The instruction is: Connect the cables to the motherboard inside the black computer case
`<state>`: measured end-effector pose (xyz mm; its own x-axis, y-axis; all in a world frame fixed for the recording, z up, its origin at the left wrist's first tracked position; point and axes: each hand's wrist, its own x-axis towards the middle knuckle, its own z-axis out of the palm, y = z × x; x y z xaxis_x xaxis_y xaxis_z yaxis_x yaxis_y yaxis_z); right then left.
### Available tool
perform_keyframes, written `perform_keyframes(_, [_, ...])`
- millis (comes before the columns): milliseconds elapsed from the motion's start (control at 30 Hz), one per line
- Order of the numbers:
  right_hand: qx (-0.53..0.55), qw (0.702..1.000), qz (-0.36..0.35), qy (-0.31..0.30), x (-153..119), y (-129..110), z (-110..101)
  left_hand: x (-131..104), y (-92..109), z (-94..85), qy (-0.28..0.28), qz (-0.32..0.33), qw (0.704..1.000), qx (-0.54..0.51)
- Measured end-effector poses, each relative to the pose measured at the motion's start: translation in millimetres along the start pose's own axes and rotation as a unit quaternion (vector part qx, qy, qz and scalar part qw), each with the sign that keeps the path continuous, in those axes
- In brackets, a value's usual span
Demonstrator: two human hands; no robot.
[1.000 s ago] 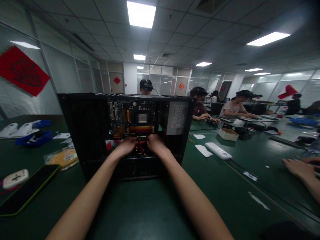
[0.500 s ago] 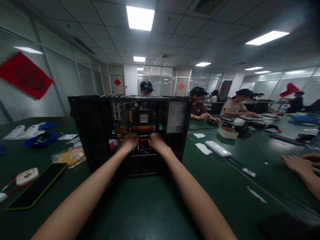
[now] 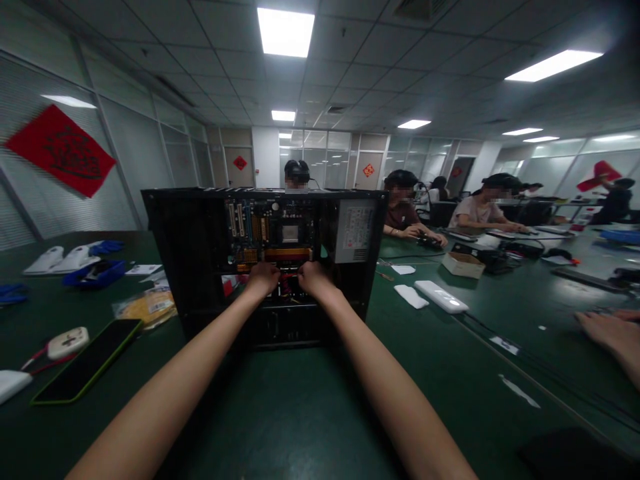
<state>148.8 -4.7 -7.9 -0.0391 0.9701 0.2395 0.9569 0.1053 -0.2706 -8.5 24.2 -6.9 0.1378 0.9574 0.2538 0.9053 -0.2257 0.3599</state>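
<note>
An open black computer case [image 3: 185, 267] stands upright on the green table, its inside facing me. The motherboard [image 3: 263, 220] fills its upper middle, with orange and yellow memory slots [image 3: 287, 254] along the lower edge. To the right is the power supply [image 3: 353, 230] with a white label. Both hands reach into the case just below those slots, either side of some dark red cables [image 3: 287, 285]. My left hand [image 3: 263, 277] is closed with fingers curled; my right hand [image 3: 315, 278] is closed too. Whatever sits between the fingertips is too small and dark to make out.
Left of the case lie a phone [image 3: 90, 363], a yellow packet [image 3: 145, 308] and a blue tray [image 3: 94, 275]. On the right are a white power strip [image 3: 440, 297], a small box [image 3: 463, 265] and cables. Several people sit around; another person's hand [image 3: 607, 333] rests at far right.
The view has turned slightly left, so everything appears shifted a little to the right. My hands stay at the same spot in the case, still closed.
</note>
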Motion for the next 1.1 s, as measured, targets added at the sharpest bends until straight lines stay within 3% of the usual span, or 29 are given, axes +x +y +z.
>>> perform_keyframes(500, [-0.009,1.0,0.027,-0.006,1.8,-2.6,-1.8,-3.0,2.0,-2.2,0.003,0.01,0.999,0.03])
perform_keyframes(1100, [-0.058,0.998,-0.031,-0.002,3.6,-5.1,-3.6,-8.6,11.7,-4.0,-0.009,0.017,0.992,0.122])
